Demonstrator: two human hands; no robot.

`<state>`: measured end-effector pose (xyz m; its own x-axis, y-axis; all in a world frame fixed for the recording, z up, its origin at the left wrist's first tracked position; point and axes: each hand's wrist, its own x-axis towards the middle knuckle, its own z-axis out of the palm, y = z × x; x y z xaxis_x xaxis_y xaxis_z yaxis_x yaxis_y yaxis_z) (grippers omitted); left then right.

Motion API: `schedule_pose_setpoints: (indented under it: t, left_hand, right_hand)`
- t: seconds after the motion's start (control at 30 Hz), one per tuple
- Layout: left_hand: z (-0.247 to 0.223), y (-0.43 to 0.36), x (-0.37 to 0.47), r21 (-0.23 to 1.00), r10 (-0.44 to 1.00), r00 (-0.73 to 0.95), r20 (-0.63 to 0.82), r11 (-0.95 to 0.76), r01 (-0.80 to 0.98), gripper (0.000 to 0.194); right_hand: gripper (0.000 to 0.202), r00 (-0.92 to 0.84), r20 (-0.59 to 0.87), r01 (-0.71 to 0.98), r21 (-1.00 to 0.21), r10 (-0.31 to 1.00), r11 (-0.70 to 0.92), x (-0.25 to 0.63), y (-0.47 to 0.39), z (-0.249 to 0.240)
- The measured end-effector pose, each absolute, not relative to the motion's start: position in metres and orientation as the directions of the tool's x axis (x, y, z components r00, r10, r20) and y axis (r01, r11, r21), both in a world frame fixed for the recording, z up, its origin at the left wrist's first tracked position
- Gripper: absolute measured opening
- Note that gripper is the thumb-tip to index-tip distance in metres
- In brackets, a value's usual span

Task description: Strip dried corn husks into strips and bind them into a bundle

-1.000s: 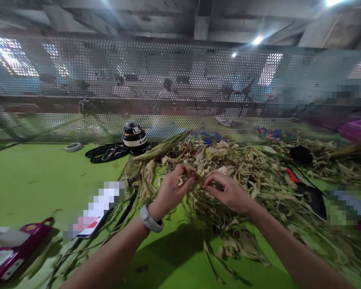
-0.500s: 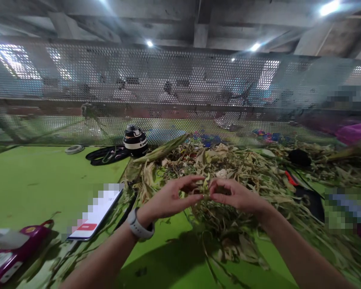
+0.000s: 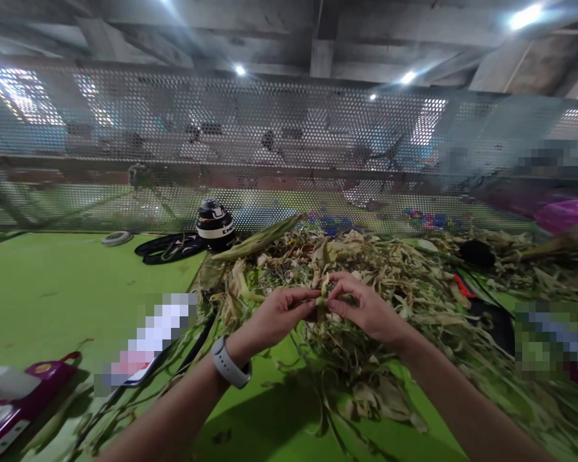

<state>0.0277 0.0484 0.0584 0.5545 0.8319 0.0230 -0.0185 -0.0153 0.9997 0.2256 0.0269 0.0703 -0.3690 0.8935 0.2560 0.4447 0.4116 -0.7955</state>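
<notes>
A pale green husk strip (image 3: 324, 289) stands up between my two hands, over the front of a heap of dried husks (image 3: 390, 269). My left hand (image 3: 282, 314), with a grey watch (image 3: 228, 363) on its wrist, pinches the strip from the left between thumb and fingertips. From the right, my right hand (image 3: 363, 308) closes thumb and fingers on the same strip. The fingertips of both hands nearly meet. How the strip is folded at its lower end is too small to make out.
On the green table (image 3: 77, 276) lie a phone or tablet (image 3: 161, 333), a purple device (image 3: 24, 404), a roll of tape (image 3: 117, 238) and a black flat item (image 3: 166, 249). A black-and-white jar (image 3: 215, 224) stands by the perforated metal screen (image 3: 279, 141). A long husk (image 3: 264, 239) crosses the heap.
The fingers of my left hand have closed in on the strip. My right hand has shifted slightly left and its fingers have risen around the strip's top.
</notes>
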Motion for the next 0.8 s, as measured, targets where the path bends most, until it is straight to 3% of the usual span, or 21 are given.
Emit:
schedule_pose_setpoints:
  t: [0.23,0.37,0.6,0.8]
  left_hand:
    - [0.066,0.043,0.022,1.0,0.807,0.59,-0.004,0.021,-0.022,0.03]
    - [0.065,0.043,0.022,0.997,0.807,0.591,-0.012,-0.034,0.067,0.033]
    - [0.059,0.045,0.022,0.967,0.767,0.632,0.111,-0.231,0.111,0.029]
    - [0.057,0.046,0.025,0.971,0.77,0.622,0.142,-0.23,0.063,0.029]
  right_hand:
    - [0.013,-0.331,0.248,0.461,-0.799,0.91,0.386,0.221,0.025,0.07]
    - [0.016,-0.307,0.261,0.497,-0.776,0.915,0.388,0.218,0.023,0.071]
    - [0.015,-0.295,0.224,0.501,-0.792,0.929,0.35,0.215,0.021,0.071]
    - [0.018,-0.247,0.228,0.449,-0.834,0.942,0.32,0.214,0.024,0.064]
